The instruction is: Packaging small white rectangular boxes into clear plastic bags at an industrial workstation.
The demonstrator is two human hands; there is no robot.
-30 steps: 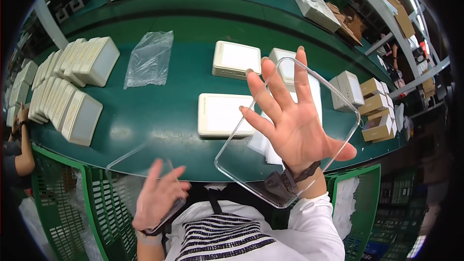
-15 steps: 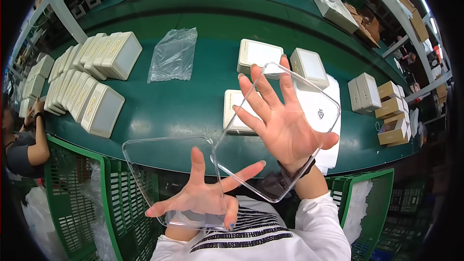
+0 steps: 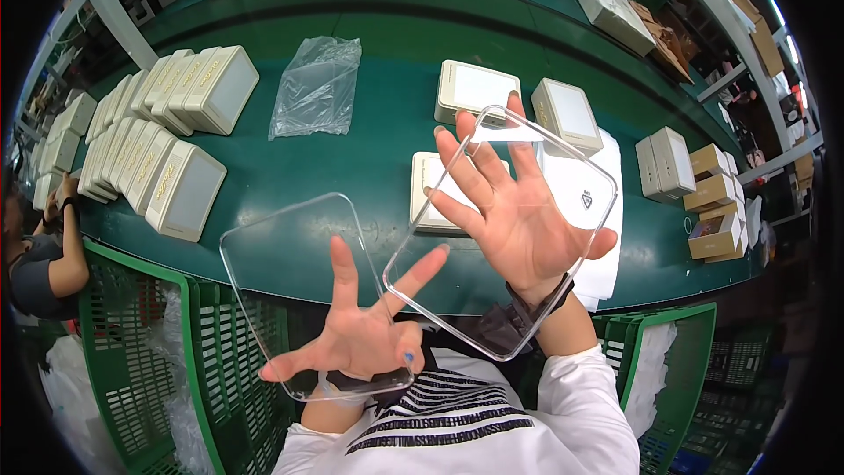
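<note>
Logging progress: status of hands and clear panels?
Left hand holding clear panel over palm. Right hand likewise, second panel. White box partly behind right hand.

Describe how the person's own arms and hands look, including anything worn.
The left hand and right hand are ungloved. White sleeves end short of the wrists. A bulky dark band is on the right wrist; a small blue spot marks one left-hand finger.
</note>
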